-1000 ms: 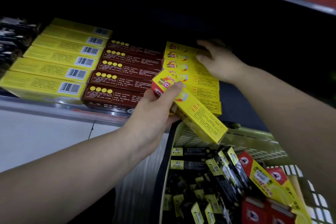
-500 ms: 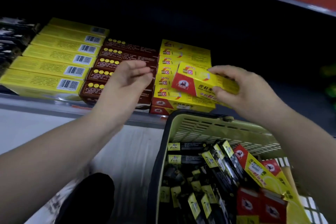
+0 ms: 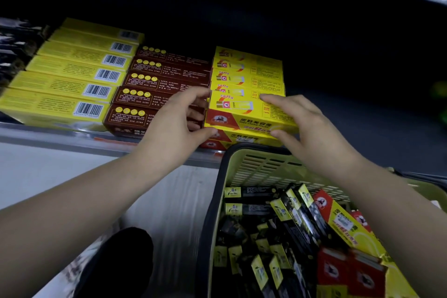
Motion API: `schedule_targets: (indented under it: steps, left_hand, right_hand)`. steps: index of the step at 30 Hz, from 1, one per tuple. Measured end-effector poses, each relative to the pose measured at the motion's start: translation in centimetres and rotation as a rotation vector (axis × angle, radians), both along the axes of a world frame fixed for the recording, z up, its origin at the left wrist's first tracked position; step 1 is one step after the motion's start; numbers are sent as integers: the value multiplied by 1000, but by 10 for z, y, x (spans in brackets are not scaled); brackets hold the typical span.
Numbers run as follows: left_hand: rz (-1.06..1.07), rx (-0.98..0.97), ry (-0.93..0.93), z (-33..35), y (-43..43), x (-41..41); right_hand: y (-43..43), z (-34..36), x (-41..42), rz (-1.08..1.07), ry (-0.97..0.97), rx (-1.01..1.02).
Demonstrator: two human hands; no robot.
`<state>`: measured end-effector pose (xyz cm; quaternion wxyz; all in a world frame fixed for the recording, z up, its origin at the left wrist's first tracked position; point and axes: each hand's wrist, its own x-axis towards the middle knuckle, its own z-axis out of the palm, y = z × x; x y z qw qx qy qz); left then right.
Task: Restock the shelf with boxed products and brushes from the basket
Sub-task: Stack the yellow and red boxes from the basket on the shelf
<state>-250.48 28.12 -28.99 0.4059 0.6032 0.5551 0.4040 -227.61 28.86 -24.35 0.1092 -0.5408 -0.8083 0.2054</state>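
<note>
Dim shelving runs across, carrying rows of yellow barcode boxes, brown boxes and a stack of yellow-and-red boxes; a green basket full of packs sits just below its front edge. One yellow-and-red box lies on the stack's front, the left hand curled round its left end, the right hand pinching its right half between fingers and thumb.

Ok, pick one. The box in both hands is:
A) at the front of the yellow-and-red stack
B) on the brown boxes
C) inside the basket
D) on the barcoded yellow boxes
A: the left hand and right hand pinch the ends of the yellow-and-red box at the front of that stack, right of the brown boxes.
</note>
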Motion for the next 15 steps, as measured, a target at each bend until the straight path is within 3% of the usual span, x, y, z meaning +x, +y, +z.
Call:
schedule_targets:
  steps: [15]
  left_hand:
    - [4, 22, -16, 3, -8, -2]
  right_hand:
    - [0, 1, 0, -57, 110, -52]
